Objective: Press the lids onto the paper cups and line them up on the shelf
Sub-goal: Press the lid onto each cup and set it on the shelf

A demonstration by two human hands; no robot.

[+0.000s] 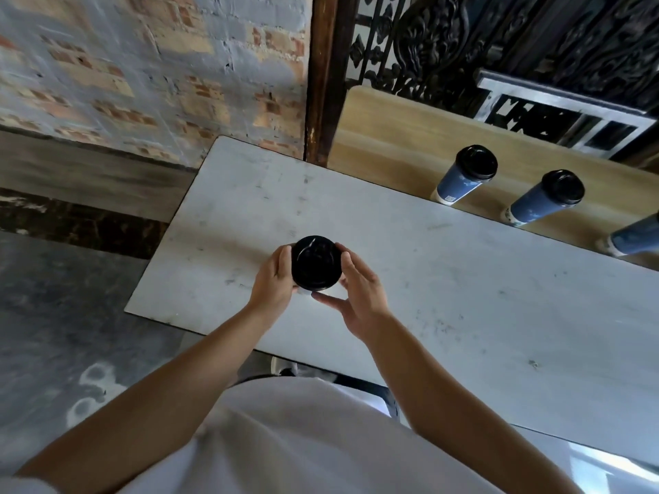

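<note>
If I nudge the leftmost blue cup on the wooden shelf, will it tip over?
Probably tips easily: the blue cup is tall and narrow-based on the shelf. Likely light, being paper, so it may slide first. Its black lid looks seated and should stay on.

You wear a plain white shirt, loose and softly creased, on the near side of the table. A strip of its short sleeve shows well back from the table's near edge. Your forearms are bare out to your left hand and right hand above the table.
</note>
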